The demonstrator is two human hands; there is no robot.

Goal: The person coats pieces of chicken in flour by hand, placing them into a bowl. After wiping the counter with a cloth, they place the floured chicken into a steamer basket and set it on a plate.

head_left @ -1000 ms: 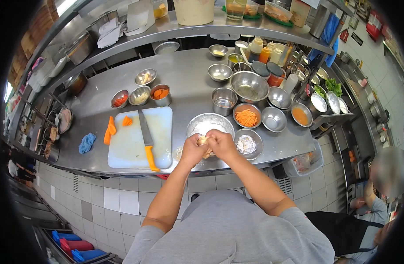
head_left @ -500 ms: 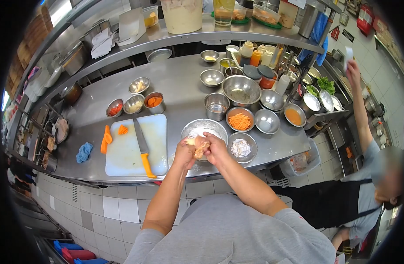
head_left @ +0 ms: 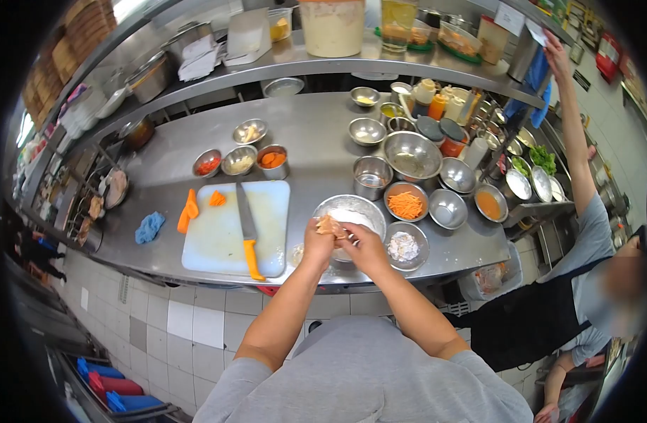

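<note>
Both my hands are closed on a piece of raw meat (head_left: 329, 226), pinkish and pale, that looks like chicken. My left hand (head_left: 319, 243) is wrapped round its near side, while the fingers of my right hand (head_left: 364, 248) pinch its right edge. They are over the near side of a metal bowl (head_left: 379, 215) of white powder. Just right of it, another metal bowl (head_left: 423, 255) contains white-coated pieces (head_left: 404, 247). To the left lies a white cutting board (head_left: 209, 243) bearing an orange-handled knife (head_left: 247, 222) and some cut carrot (head_left: 217, 199).
A carrot piece (head_left: 188, 210) and a blue cloth (head_left: 149, 228) lie left of the board. Shredded carrot (head_left: 406, 205) fills a bowl behind the coated pieces. Sauce bottles (head_left: 436, 106) stand farther back. At right, a co-worker's raised hand (head_left: 557, 58) holds white paper near the shelf (head_left: 436, 68).
The meat, earlier stretched between both hands, is now bunched more in my left hand. My view has shifted left. The co-worker's paper has moved up to the shelf.
</note>
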